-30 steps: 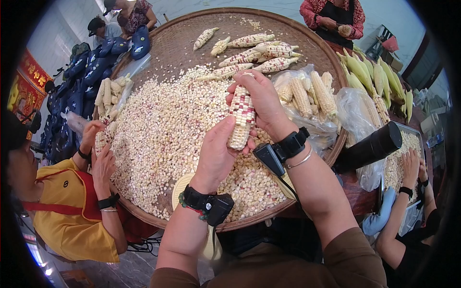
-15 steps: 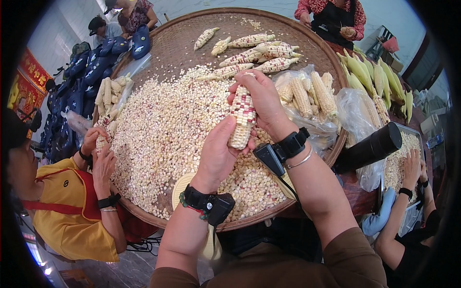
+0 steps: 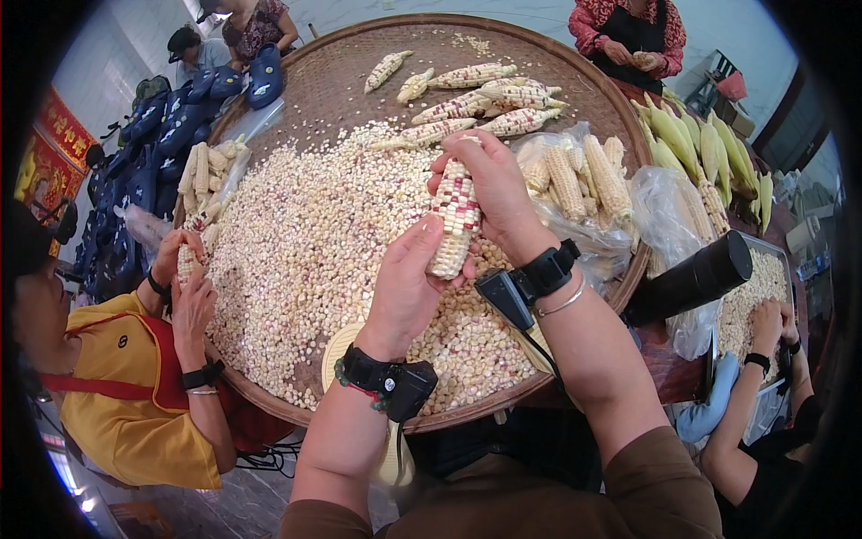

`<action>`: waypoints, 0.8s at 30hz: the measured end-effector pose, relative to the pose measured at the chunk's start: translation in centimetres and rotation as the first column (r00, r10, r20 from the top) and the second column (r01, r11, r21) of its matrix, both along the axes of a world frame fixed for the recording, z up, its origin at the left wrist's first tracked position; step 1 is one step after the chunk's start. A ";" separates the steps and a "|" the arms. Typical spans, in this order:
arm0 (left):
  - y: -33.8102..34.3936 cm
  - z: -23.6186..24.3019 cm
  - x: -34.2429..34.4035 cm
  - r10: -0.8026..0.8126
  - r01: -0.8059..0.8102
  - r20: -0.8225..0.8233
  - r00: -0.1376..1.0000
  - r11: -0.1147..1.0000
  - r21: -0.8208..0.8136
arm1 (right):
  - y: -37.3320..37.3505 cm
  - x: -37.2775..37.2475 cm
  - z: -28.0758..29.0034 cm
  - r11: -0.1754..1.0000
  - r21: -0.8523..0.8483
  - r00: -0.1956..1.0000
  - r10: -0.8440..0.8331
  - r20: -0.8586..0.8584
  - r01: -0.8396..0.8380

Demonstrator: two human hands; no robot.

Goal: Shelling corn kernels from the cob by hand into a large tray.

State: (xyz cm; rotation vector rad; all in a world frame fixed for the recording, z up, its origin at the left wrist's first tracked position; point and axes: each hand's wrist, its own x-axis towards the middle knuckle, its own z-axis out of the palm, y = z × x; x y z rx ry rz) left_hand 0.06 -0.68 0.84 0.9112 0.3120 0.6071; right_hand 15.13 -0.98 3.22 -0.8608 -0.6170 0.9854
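A speckled corn cob [image 3: 457, 211], held aslant over loose kernels [image 3: 305, 256].
I see the right grip [image 3: 496, 184] wrapped round its upper end and the left grip [image 3: 409, 269] grasping lower down, thumb against its side; more cobs [image 3: 449, 108] lie just beyond on the round woven tray [image 3: 332, 81].

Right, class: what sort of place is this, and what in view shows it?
Probably an indoor workroom where corn is processed by hand, though a home can't be ruled out. A large round woven tray holds heaped loose kernels, and green-husked ears lie beyond its right edge.
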 end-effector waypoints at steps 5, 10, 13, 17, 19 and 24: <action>-0.1 0.2 0.1 -0.002 0.002 0.034 0.999 1.000 -0.012 | -0.1 0.2 0.2 1.000 -0.005 1.000 -0.014 0.002 0.014; 0.3 0.0 0.0 0.030 -0.027 0.053 0.998 0.997 -0.072 | 0.2 0.3 0.0 0.999 0.028 0.999 -0.023 -0.039 0.024; 0.3 -0.2 0.1 0.039 -0.037 0.041 0.998 0.997 -0.066 | 0.2 0.1 -0.2 0.999 0.021 1.000 -0.027 -0.001 0.027; 0.3 0.2 0.2 0.062 -0.063 -0.010 0.998 0.996 -0.061 | 0.3 0.0 -0.5 0.999 0.013 0.999 -0.042 0.030 0.042; 0.2 0.1 0.3 0.067 -0.068 -0.038 0.997 0.998 -0.013 | 0.4 0.1 -0.7 0.998 0.037 0.996 -0.057 0.071 0.054; 0.1 0.0 0.1 0.103 -0.098 -0.155 0.983 0.994 0.041 | 0.5 0.1 -0.7 0.999 0.018 0.994 -0.047 0.097 0.045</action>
